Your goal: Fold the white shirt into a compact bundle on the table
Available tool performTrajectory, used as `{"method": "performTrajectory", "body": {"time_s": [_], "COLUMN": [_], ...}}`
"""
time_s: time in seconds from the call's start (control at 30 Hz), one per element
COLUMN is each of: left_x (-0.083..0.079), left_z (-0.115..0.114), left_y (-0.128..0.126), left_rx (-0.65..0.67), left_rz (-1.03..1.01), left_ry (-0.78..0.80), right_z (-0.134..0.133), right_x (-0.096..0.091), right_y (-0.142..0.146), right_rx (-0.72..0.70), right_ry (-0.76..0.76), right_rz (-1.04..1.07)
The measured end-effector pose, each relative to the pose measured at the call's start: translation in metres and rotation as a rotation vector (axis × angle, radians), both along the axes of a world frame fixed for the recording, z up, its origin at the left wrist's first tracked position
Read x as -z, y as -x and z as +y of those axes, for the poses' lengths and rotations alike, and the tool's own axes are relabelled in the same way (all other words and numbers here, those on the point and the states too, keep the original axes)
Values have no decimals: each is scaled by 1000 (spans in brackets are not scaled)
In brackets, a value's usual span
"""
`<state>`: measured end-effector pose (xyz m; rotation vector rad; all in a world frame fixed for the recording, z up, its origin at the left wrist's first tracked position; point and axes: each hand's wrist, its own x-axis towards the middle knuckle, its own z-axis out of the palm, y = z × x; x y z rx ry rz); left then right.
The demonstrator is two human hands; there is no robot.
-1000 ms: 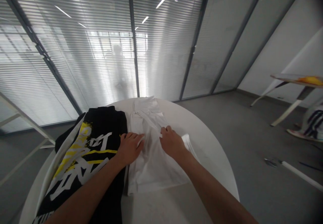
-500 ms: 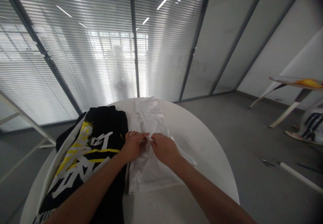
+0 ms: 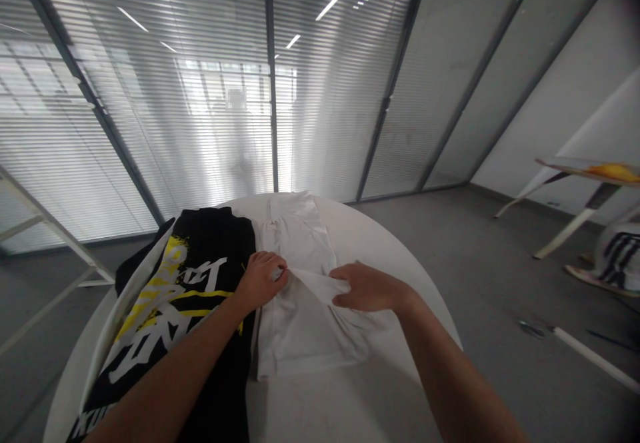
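A thin white garment [image 3: 300, 336] lies spread lengthwise over the middle of the table, a little creased. My left hand [image 3: 263, 280] pinches a bit of its cloth near the left side, thumb and fingertips together. Off to the right, my right hand [image 3: 373, 286] has a raised flap of the same cloth between thumb and index finger, whose tips stand somewhat apart. That flap stretches between both hands. Close by on the left lies a black garment [image 3: 210, 243] with white and yellow lettering; my left forearm passes over it.
The round white table [image 3: 405, 276] stands before a glass partition [image 3: 320, 130] with blinds. A white metal frame [image 3: 55, 223] is at the left. On the right are another table [image 3: 575, 163] with something yellow on it, a striped bag-like thing [image 3: 623, 256] and a white pole [image 3: 595, 356] on the floor.
My right hand has moved right, away from my left hand, and the white cloth between them is drawn out. My left hand keeps its pinch at nearly the same place.
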<state>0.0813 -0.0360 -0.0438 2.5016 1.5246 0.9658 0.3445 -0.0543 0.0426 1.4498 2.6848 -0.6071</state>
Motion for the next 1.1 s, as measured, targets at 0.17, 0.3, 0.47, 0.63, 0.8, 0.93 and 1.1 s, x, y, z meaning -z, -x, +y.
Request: {"method": "performTrajectory", "body": {"time_s": [0.17, 0.3, 0.47, 0.63, 0.8, 0.93, 1.1], "left_x": [-3, -10, -10, -5, -5, -6, -15], "left_z": [2, -1, -2, 2, 3, 3, -2], "left_y": [6, 7, 13, 19, 20, 20, 14], "left_rx": [45, 90, 156, 211, 255, 162, -26], "left_rz": [-55, -122, -150, -176, -156, -14, 235], "left_ry": [-85, -138, -106, -55, -24, 41, 92], "right_z": [-7, -14, -20, -20, -22, -23, -4], "right_x": [-18, -18, -8, 8, 12, 13, 25], "right_y": [-3, 11, 34, 48, 51, 51, 45], "right_rx": [-162, -346, -431, -472, -535, -539, -88], "right_ry": [129, 226, 400, 466, 501, 763, 355], "right_rz": [224, 332, 351, 268, 200, 280, 504]}}
